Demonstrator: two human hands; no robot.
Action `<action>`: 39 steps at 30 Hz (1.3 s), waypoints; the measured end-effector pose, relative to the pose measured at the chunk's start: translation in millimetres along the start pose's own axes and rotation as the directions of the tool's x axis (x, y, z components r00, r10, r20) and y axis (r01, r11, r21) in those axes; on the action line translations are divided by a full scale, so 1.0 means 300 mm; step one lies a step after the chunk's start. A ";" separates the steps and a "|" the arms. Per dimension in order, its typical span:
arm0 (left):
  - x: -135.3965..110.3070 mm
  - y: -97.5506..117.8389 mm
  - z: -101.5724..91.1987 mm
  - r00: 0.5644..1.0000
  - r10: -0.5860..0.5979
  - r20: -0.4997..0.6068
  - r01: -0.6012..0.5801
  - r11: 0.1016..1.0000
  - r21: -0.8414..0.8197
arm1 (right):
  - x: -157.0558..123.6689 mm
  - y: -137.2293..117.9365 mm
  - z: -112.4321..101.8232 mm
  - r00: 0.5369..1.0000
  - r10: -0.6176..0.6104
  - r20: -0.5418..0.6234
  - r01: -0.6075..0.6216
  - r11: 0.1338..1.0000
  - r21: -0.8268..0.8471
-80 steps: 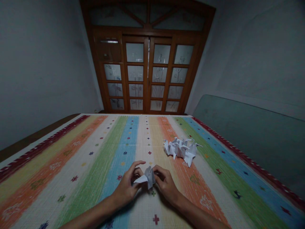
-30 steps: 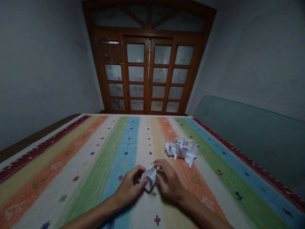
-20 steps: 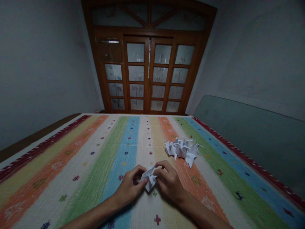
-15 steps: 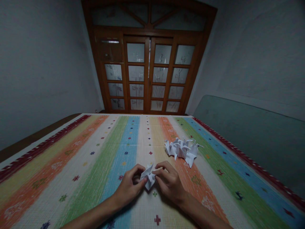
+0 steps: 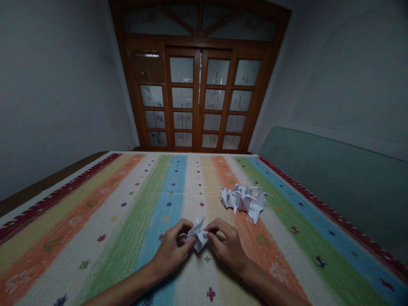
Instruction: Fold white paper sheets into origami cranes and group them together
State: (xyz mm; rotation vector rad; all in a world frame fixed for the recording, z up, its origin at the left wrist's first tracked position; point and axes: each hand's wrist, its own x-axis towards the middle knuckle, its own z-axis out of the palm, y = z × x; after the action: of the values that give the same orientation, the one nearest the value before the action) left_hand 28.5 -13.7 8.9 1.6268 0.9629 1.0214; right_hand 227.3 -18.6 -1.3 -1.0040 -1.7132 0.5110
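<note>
Between my two hands is a small white origami crane (image 5: pixel 200 240), its folded flaps sticking up and out. My left hand (image 5: pixel 174 245) pinches its left side between thumb and fingers. On the other side, my right hand (image 5: pixel 228 244) pinches a right-hand point of the paper with thumb and index finger. The fingertips hide parts of both edges. Beyond my right hand, several white paper cranes (image 5: pixel 244 199) lie bunched together on the cloth, their wings and pointed ends overlapping.
A striped, patterned tablecloth (image 5: pixel 134 221) covers the table. Along the right side stands a pale green panel or seat back (image 5: pixel 334 170). Wooden doors with glass panes (image 5: pixel 200 97) close off the far end, with walls on both sides.
My right thumb and index finger have closed together on the crane's right point. The left hand keeps its pinch, and the crane has barely shifted. The bunched cranes have not moved.
</note>
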 end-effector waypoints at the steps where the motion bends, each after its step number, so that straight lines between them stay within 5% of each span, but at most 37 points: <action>1: 0.000 0.000 0.000 1.000 0.001 0.002 -0.001 1.000 0.000 | 0.002 0.000 -0.003 1.000 0.008 0.008 -0.008 1.000 0.012; 7: -0.001 0.003 -0.002 1.000 0.013 0.002 -0.013 1.000 -0.016 | 0.021 -0.019 -0.022 0.994 -0.013 0.107 0.000 0.993 0.119; 19: 0.000 0.001 0.002 0.996 0.067 0.053 -0.069 0.997 0.033 | 0.018 -0.016 -0.002 0.986 0.161 0.036 -0.164 0.977 0.134; 33: -0.009 -0.011 0.000 0.996 0.051 0.067 -0.051 0.999 -0.006 | -0.001 -0.021 0.005 0.994 0.007 -0.106 0.000 0.998 0.062; 39: -0.012 -0.009 -0.010 0.990 0.068 0.120 -0.073 0.997 0.037 | -0.002 -0.007 -0.001 0.992 0.039 -0.117 -0.029 0.996 0.084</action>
State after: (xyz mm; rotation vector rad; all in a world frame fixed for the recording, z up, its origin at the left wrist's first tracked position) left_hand 24.0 -15.5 6.1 1.7462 0.8565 0.9458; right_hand 226.9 -20.3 -0.1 -0.9870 -1.5597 0.5289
